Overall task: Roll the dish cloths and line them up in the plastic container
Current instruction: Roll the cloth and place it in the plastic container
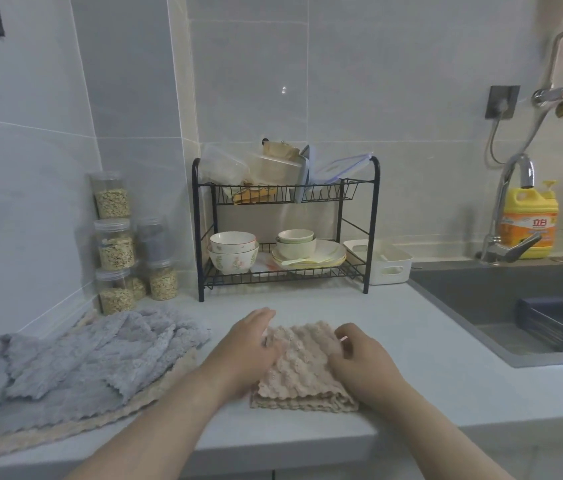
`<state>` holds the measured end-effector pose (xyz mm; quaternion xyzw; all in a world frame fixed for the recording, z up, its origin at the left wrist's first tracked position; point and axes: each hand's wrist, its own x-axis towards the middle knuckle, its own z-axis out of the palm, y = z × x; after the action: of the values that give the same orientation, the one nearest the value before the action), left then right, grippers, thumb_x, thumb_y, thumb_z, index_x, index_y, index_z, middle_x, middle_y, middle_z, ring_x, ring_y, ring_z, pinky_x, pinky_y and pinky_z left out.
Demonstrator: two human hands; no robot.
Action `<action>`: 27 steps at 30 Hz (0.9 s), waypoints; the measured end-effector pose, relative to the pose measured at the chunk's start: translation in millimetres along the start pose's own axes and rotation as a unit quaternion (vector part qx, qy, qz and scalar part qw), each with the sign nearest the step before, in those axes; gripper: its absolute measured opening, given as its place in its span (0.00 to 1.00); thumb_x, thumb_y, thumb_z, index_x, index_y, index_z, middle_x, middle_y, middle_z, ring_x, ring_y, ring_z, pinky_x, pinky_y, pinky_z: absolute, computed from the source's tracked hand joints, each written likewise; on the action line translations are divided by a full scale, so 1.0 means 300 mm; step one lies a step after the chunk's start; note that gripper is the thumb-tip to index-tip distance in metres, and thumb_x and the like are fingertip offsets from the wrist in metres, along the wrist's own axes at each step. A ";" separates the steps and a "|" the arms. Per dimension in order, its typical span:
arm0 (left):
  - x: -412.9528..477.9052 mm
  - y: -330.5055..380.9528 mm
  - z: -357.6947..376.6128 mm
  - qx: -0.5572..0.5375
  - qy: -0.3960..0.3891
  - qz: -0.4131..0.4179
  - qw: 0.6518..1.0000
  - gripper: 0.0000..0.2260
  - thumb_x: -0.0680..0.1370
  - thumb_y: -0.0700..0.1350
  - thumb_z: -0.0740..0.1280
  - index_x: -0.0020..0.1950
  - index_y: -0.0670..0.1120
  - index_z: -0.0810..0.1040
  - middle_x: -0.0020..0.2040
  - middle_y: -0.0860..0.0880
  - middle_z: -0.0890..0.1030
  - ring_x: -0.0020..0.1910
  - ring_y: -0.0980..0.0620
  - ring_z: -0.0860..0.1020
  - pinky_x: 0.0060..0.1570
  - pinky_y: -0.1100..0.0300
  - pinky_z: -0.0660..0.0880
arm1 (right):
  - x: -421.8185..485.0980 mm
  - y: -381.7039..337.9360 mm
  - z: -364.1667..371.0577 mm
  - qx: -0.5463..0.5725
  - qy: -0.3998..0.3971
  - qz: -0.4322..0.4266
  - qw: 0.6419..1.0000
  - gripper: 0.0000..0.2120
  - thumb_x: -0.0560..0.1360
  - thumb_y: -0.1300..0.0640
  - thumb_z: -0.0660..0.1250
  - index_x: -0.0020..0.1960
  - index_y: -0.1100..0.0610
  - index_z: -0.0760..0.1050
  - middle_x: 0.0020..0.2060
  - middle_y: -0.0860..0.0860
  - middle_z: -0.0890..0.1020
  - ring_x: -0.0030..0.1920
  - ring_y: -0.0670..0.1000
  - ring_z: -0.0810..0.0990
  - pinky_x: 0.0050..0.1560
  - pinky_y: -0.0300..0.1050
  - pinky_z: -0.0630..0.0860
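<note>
A beige dish cloth point(302, 372) lies folded on the counter in front of me. My left hand point(245, 351) rests on its left side with fingers reaching over the far edge. My right hand point(359, 358) grips the cloth's far right corner with curled fingers. A pile of grey dish cloths point(76, 365) sits on the left, over another beige cloth point(65, 431). The white plastic container point(385, 261) stands behind the rack's right leg, beside the sink.
A black two-tier dish rack point(373, 216) with bowls and plates stands at the back. Stacked jars of grain point(114, 244) fill the left corner. The sink point(515, 306) with faucet and a yellow detergent bottle point(529, 220) lies to the right.
</note>
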<state>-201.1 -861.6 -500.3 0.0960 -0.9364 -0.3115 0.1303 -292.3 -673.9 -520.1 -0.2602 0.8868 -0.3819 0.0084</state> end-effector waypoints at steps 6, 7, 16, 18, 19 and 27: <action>0.145 0.152 -0.019 -0.049 -0.195 -0.030 0.979 0.07 0.71 0.47 0.74 0.47 0.52 0.79 0.47 0.55 0.81 0.47 0.56 0.81 0.57 0.56 0.75 | -0.008 -0.003 -0.037 0.238 -0.020 -0.037 0.970 0.24 0.71 0.71 0.61 0.60 0.47 0.73 0.47 0.50 0.80 0.35 0.47 0.79 0.32 0.42 0.76; 0.157 0.161 -0.018 -0.053 -0.210 -0.038 0.976 0.05 0.71 0.46 0.74 0.44 0.50 0.80 0.43 0.53 0.82 0.44 0.53 0.82 0.52 0.56 0.78 | -0.002 0.003 -0.039 0.271 -0.011 -0.024 0.962 0.24 0.71 0.71 0.62 0.60 0.47 0.73 0.48 0.51 0.81 0.38 0.51 0.81 0.35 0.47 0.79; 0.091 0.021 0.074 -0.550 -0.030 -0.104 0.828 0.20 0.71 0.35 0.72 0.62 0.37 0.73 0.54 0.33 0.81 0.53 0.34 0.80 0.52 0.40 0.78 | 0.013 0.016 -0.039 0.381 -0.051 0.029 0.923 0.18 0.63 0.58 0.75 0.52 0.59 0.79 0.46 0.57 0.85 0.48 0.58 0.84 0.54 0.61 0.79; 0.082 0.027 0.087 -0.540 -0.020 -0.101 0.835 0.19 0.71 0.35 0.72 0.60 0.36 0.74 0.52 0.35 0.82 0.51 0.35 0.81 0.50 0.42 0.79 | 0.020 0.026 -0.039 0.391 -0.037 0.025 0.919 0.14 0.67 0.64 0.71 0.52 0.59 0.79 0.47 0.59 0.85 0.48 0.59 0.84 0.52 0.59 0.80; 0.077 0.033 0.088 -0.534 -0.023 -0.105 0.839 0.15 0.73 0.35 0.69 0.59 0.36 0.74 0.52 0.35 0.82 0.51 0.36 0.81 0.51 0.43 0.79 | 0.026 0.032 -0.042 0.413 -0.029 0.032 0.910 0.13 0.70 0.67 0.69 0.53 0.59 0.78 0.48 0.61 0.84 0.48 0.60 0.84 0.50 0.57 0.81; 0.088 0.030 0.093 -0.521 0.020 -0.121 0.845 0.11 0.76 0.28 0.62 0.57 0.36 0.75 0.52 0.34 0.82 0.49 0.36 0.82 0.41 0.45 0.81 | 0.015 0.021 -0.056 0.495 -0.053 0.066 0.865 0.19 0.67 0.64 0.73 0.56 0.66 0.76 0.52 0.69 0.80 0.55 0.71 0.79 0.58 0.70 0.73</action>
<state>-235.6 -845.7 -511.5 0.1326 -0.6142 -0.7650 0.1409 -302.6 -661.0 -511.6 -0.1829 0.5943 -0.7550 0.2083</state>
